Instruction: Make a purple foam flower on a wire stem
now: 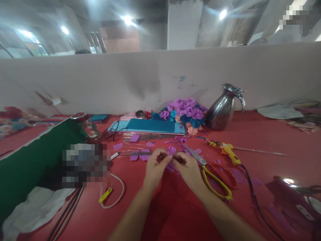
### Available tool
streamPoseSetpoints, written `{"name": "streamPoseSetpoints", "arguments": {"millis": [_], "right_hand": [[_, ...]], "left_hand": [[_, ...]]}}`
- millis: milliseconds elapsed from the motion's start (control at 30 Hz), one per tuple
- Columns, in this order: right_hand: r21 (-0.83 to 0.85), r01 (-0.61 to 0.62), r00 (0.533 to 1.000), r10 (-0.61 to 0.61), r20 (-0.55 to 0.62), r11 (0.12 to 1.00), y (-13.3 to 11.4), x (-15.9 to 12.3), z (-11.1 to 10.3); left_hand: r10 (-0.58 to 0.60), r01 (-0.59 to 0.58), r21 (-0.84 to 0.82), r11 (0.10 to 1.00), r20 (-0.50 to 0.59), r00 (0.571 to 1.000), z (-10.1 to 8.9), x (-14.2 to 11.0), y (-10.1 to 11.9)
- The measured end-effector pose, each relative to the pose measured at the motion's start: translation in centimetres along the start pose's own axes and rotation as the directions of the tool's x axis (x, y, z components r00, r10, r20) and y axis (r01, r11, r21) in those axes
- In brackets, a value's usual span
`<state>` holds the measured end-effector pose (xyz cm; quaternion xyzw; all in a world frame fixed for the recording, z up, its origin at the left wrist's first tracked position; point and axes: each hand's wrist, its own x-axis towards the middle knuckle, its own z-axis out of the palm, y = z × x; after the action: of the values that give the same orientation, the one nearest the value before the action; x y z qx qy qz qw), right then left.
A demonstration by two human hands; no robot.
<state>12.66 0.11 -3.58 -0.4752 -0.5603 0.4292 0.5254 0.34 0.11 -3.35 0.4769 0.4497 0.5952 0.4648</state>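
We pinched a small purple flower [172, 150] with the fingertips of both our left hand [154, 165] and our right hand [187, 167], just above the red desk [167, 214]. Scissors [200, 158] lay close beside our right hand, so room was tight there. The green board's [37, 160] edge stood well off to our left.

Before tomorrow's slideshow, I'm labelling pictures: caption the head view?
Left hand and right hand pinch a purple flower above a red table, beside scissors.
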Motion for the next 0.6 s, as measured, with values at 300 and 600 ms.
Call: {"name": "streamPoseSetpoints", "arguments": {"millis": [300, 600], "right_hand": [[-0.016, -0.006, 1.000, 0.006, 0.015, 1.000, 0.53, -0.04, -0.11], [-0.006, 0.003, 1.000, -0.004, -0.013, 1.000, 0.79, -0.09, -0.08]], "left_hand": [[-0.049, 0.050, -0.082, 0.995, 0.011, 0.999, 0.14, -0.14, 0.01], [0.384, -0.349, 0.428, 0.834, 0.004, 0.923, -0.17, -0.21, -0.35]]}}
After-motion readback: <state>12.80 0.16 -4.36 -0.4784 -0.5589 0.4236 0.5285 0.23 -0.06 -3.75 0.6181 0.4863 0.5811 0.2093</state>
